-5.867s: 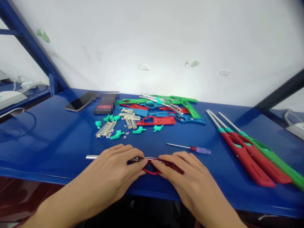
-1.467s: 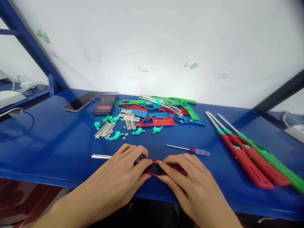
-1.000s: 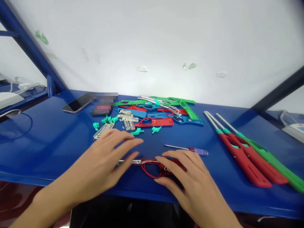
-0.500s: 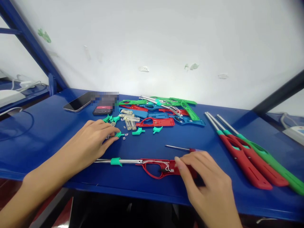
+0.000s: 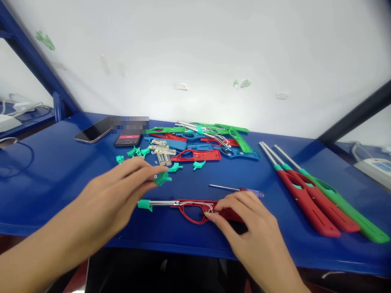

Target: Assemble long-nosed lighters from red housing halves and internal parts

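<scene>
"What does the left hand (image 5: 122, 187) have?"

"A green trigger (image 5: 163, 178), pinched between thumb and fingers, beyond the metal tube (image 5: 165, 203)."

"And the right hand (image 5: 252, 217)?"

"Thumb and forefinger nearly together at the white wires (image 5: 210, 208) in the red handle (image 5: 227, 213) (whether they grip one, I can't tell). That handle lies near, mid-bench (image 5: 45, 187); a screwdriver (image 5: 255, 193) lies just beyond the hand."

Left hand (image 5: 122, 193): I took it off the red plastic half-shell (image 5: 195, 222) with the open loop; it now pinches a curved teal plastic trigger piece (image 5: 163, 178).
Right hand (image 5: 252, 219): I shifted it from the shell's handle end to the thin white wires (image 5: 210, 206).
Teal plastic sleeve (image 5: 145, 204): uncovered now on the silver metal tube (image 5: 165, 203).
</scene>
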Demonstrator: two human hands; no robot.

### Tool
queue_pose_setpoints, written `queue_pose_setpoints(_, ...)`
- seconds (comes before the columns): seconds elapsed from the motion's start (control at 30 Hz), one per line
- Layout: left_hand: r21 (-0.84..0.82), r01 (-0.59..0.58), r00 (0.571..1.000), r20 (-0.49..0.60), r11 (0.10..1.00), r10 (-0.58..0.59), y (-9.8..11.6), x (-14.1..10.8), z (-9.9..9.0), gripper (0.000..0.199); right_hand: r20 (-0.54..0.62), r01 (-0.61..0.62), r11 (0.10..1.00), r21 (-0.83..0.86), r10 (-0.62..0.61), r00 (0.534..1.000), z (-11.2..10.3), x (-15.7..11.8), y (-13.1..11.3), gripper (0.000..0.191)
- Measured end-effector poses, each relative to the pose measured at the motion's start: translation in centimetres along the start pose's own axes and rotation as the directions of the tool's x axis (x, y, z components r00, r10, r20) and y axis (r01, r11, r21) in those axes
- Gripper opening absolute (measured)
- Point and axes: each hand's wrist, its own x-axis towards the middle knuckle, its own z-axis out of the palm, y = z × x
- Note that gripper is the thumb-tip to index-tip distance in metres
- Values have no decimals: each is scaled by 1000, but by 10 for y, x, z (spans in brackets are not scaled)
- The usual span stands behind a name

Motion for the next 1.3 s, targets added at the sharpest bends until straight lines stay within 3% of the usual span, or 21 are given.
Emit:
queue_pose_setpoints(0.13,-15,-101,985,138,995,102,25,-2,22,35,10,16,1000,-3,-16,1000,2,1,0,14)
queue_pose_setpoints(0.27,-101,-126,976,164,987,141,42,-1,36,32,40,15,1000,2,-15,999,1,1,-1,14)
queue_pose_setpoints(0.6,-214,-43,981,176,976,81,44,-3,51,28,64,29,999,29,-31,998,0,1,-5,7)
queue_pose_setpoints(0.77,-224,-40,992,111,974,66,44,-5,50,33,82,36,999,2,-36,996,-1,0,-7,7)
queue_pose_setpoints(0.97,-314,-27,992,110,949,65,45,-3,36,41,85,44,999,-13,-43,995,-2,-1,-7,6)
queue_pose_setpoints(1.13,-365,7,997,74,931,22,49,0,39,23,121,14,1000,-23,-11,993,-1,0,-7,15)
queue_pose_setpoints(1.3,-320,-24,999,24,947,33,44,0,44,23,138,12,1000,-10,-10,990,-1,0,-6,14)
